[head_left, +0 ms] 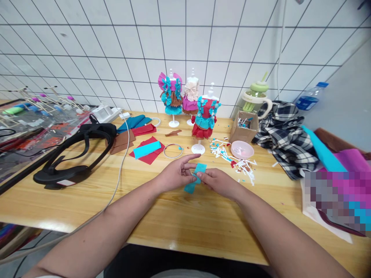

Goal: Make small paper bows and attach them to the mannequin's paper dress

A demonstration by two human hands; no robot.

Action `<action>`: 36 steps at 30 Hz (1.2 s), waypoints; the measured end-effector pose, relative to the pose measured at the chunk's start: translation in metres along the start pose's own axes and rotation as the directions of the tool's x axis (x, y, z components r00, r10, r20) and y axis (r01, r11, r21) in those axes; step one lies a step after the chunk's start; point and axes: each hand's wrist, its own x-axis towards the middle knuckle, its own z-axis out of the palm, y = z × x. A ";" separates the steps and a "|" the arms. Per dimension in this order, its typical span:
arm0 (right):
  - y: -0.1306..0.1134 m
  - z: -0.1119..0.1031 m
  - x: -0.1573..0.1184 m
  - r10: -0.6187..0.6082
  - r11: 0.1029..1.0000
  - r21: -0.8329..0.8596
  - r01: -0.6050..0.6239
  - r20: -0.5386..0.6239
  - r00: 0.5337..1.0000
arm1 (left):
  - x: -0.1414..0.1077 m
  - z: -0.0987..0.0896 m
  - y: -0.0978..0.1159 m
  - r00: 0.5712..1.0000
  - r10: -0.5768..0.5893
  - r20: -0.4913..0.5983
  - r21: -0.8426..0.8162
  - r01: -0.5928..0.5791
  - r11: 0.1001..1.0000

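Over the front middle of the table, a short strip of turquoise crepe paper [189, 188] is held between my two hands. My left hand [174, 174] has its thumb and fingers at the strip's left edge, with the index finger stretched out above. From the other side, my right hand [222, 182] pinches the strip's middle between thumb and fingers. Just beyond stands a small white dress form [198, 149] wearing a red and turquoise paper dress [204, 119]. Two more dressed forms are behind it, one in a magenta, brown and turquoise dress [171, 94], the other in a cream and magenta one [190, 92].
Left lie folded turquoise paper [147, 150], red sheets [153, 158], brown sheets [123, 142], a metal ring [173, 156], a black headset [78, 154] and a cable [120, 175]. Right are white scraps [246, 168], a pink bowl [242, 154], a cardboard box [243, 133] and plaid cloth [285, 135].
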 end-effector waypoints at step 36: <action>0.005 -0.016 -0.002 0.125 0.581 -0.724 -0.372 -0.372 0.920 | 0.019 -0.030 -0.015 0.906 0.217 -0.364 0.243 -0.133 0.961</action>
